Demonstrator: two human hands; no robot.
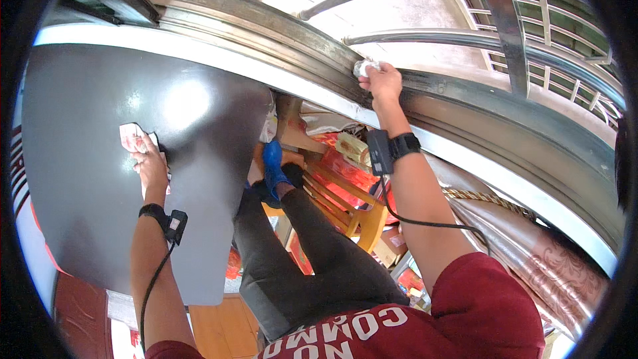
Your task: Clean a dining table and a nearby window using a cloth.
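My left hand (pixel 151 162) rests on a glossy dark grey panel, like a tabletop (pixel 89 199), and grips a folded white cloth or tissue with reddish marks (pixel 131 136). My right hand (pixel 385 82) reaches out to the window frame and pinches a crumpled white wad, tissue or cloth (pixel 363 68), against the outer ledge of the metal window track (pixel 279 42). Its fingertips hide part of the wad. Each wrist wears a black strap with a small cabled box.
Steel window bars (pixel 428 37) rise just beyond the track. Below me stands a slatted wooden chair (pixel 371 219), by my foot in a blue shoe (pixel 273 164). A patterned curtain (pixel 538 254) hangs at right. Red bags (pixel 344 159) and boxes lie underneath.
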